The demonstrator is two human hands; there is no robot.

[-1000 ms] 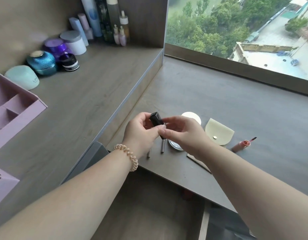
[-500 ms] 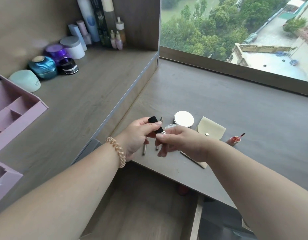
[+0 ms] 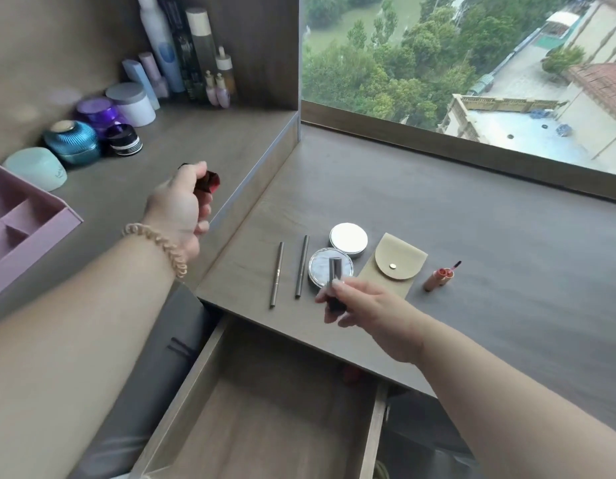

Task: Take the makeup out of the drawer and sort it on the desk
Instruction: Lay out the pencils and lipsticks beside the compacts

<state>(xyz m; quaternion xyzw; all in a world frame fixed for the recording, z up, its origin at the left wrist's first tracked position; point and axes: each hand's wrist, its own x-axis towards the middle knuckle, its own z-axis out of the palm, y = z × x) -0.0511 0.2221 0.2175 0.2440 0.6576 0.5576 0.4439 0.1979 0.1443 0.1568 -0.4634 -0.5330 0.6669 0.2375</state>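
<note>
My left hand (image 3: 180,205) grips a dark lipstick cap (image 3: 207,182) with a red inside, raised over the upper shelf. My right hand (image 3: 363,305) pinches the lipstick body (image 3: 334,271), its silver tube pointing up, just above the desk's front edge. On the desk (image 3: 438,209) lie two thin pencils (image 3: 289,271), a round white compact (image 3: 348,237), a silver-rimmed compact (image 3: 320,267), a beige snap pouch (image 3: 393,267) and an open orange lip gloss (image 3: 438,279). The drawer (image 3: 265,409) below stands open; something red (image 3: 351,375) shows at its back.
The raised shelf at left holds a pink organiser (image 3: 19,229), a mint case (image 3: 36,167), a teal jar (image 3: 73,141), purple, black and white jars, and several bottles (image 3: 195,53) in the corner. A window ledge (image 3: 472,150) bounds the desk at the back.
The hands held the lipstick together over the desk; they have pulled apart. My left hand moved up-left with the cap, my right hand stayed low with the body.
</note>
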